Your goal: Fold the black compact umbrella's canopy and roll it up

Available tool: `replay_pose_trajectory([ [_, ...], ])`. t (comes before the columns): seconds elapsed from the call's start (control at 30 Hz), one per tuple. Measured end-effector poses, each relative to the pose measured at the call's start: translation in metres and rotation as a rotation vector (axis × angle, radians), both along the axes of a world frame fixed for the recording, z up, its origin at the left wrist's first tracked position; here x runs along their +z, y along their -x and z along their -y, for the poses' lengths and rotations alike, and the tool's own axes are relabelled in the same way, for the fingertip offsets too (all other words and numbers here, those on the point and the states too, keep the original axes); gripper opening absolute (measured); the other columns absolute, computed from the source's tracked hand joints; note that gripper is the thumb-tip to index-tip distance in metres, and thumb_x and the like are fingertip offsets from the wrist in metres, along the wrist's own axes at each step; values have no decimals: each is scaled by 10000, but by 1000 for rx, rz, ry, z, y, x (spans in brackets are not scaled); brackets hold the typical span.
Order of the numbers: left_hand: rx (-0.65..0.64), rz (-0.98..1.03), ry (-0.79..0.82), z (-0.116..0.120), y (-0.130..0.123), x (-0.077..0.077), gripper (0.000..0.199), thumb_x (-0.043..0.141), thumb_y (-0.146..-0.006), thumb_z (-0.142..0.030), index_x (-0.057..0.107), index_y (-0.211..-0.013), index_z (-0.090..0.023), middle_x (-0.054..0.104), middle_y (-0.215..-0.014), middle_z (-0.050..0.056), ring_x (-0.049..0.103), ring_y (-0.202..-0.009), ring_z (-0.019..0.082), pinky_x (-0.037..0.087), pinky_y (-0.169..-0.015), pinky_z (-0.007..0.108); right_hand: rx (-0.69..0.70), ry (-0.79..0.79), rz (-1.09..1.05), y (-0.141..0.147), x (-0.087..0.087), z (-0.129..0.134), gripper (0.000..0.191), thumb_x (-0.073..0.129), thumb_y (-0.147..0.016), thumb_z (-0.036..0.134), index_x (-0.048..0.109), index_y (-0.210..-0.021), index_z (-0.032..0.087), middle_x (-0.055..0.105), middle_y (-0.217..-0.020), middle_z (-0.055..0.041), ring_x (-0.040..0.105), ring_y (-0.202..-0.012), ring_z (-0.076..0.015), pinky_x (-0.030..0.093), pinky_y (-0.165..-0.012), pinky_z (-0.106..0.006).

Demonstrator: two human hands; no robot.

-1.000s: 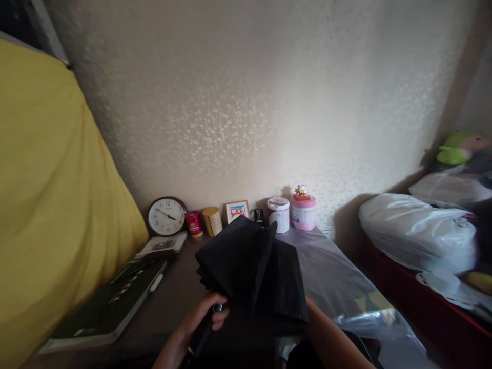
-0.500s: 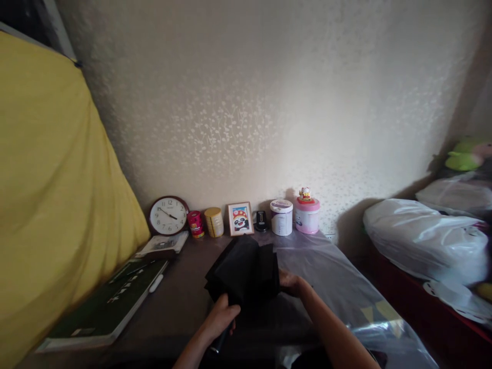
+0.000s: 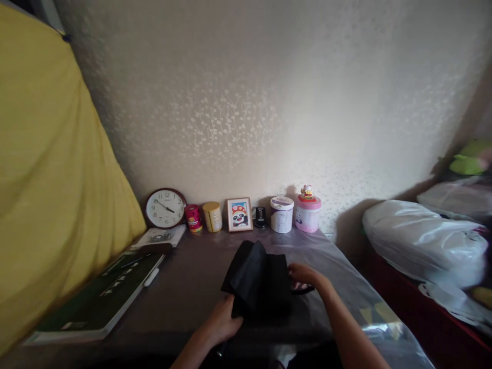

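- Black umbrella (image 3: 261,282) has shifted a bit right since half a second ago, its loose cloth bunched narrower than in the first frame – and a dark strip (image 3: 304,290) now pokes out under the right hand (image 3: 305,275).
- Left hand (image 3: 226,320) is wrapped closed at the lower-left end, by the handle; the cloth sits above and to the right of that grip, over the table (image 3: 196,277).
- Right hand has curled fingers at the cloth's right edge, can't tell how tightly or whether they pinch cloth or strip.
- Containers at the back: red can (image 3: 193,218), yellow-lidded tin (image 3: 212,217), white tub (image 3: 282,215), pink tub (image 3: 307,218) with a figurine (image 3: 306,192) on its lid. Insides are hidden.
- White plastic bag (image 3: 423,230) off right is bulging, contents unclear.
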State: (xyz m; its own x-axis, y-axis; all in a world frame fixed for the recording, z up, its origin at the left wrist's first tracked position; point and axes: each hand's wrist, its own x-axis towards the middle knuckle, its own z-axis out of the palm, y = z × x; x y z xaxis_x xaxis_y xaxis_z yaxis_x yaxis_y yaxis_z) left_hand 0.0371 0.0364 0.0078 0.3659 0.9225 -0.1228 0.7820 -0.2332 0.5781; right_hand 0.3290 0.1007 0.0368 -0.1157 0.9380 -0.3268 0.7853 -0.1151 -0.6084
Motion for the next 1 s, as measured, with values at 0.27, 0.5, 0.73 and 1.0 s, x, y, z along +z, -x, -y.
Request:
replay_pose_trajectory([
  [0.27, 22, -134, -38, 12, -2, -3, 627, 458, -744, -149, 293, -1348, -177, 662, -1010, 81, 616, -941, 205, 447, -794, 294, -50, -805, 146, 16, 28, 2, 248, 401, -876, 251, 603, -1007, 190, 650, -1003, -72, 615, -901, -183, 451, -795, -287],
  [0.5, 72, -327, -112, 20, -12, -2, 736, 439, -754, -120, 105, -1410, -143, 599, -1144, 126, 567, -1041, 209, 405, -871, 306, 345, -1000, 94, 48, 28, 15, 346, 418, -820, 119, 569, -1117, 212, 596, -1119, -62, 555, -1038, -165, 451, -915, -318],
  [0.73, 49, -309, -118, 25, -12, 5, 729, 455, -749, -135, 140, -1406, -145, 608, -1134, 110, 587, -995, 189, 423, -832, 262, 424, -921, 154, 56, 23, 16, 458, 357, -820, 84, 486, -1236, 227, 496, -1290, -53, 545, -1086, -149, 461, -919, -290],
  [1.0, 83, -108, -56, 26, -10, -4, 772, 499, -725, -110, 130, -1403, -98, 578, -1184, 150, 541, -1095, 202, 398, -899, 271, 512, -862, 223, 63, 24, 19, 516, 370, -792, 55, 455, -1267, 237, 502, -1277, -52, 562, -1054, -151, 476, -861, -256],
])
